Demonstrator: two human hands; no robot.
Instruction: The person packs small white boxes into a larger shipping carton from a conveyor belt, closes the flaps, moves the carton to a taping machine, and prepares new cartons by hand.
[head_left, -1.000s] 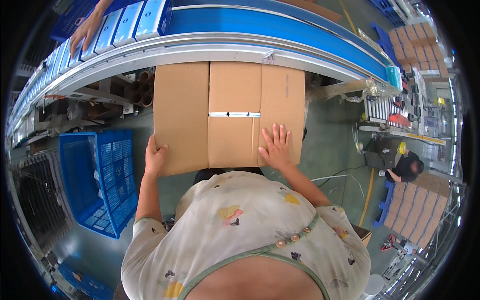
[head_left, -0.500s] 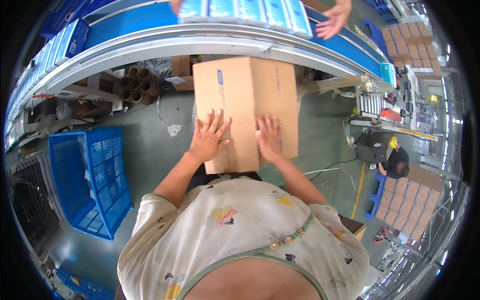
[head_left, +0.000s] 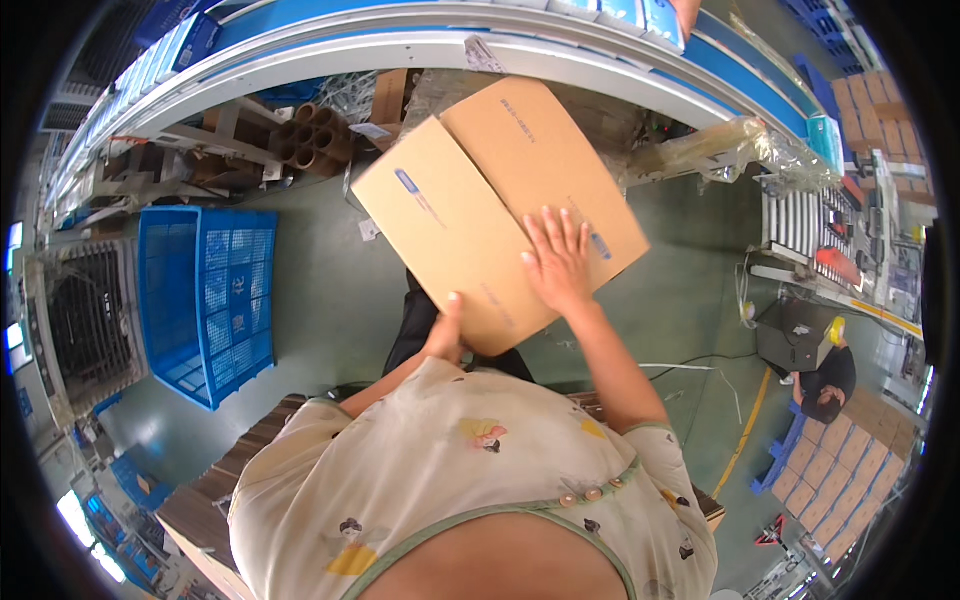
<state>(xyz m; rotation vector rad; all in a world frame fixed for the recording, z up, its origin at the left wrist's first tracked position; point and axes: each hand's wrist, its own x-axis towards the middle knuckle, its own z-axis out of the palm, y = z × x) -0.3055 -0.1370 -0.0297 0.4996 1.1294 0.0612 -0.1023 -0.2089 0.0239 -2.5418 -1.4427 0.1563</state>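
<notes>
In the head view, a flat brown cardboard box (head_left: 500, 205) is being held tilted in front of the person, its long side running from lower left to upper right. The right hand (head_left: 560, 265) is lying flat on the top face of the box with its fingers (head_left: 565, 230) spread open and pressing on the cardboard. The left hand (head_left: 445, 335) is gripping the near lower edge of the box, its thumb showing on top and the rest of its fingers hidden beneath. Well to the left of the fingers, a blue plastic crate (head_left: 205, 290) is standing on the green floor (head_left: 320, 290). Beyond the box, a blue conveyor (head_left: 420, 25) is curving across the top, with cardboard tubes (head_left: 310, 135) stacked under it. Far right of the fingers, another person (head_left: 825, 385) is crouching beside stacked cartons (head_left: 825, 480).
</notes>
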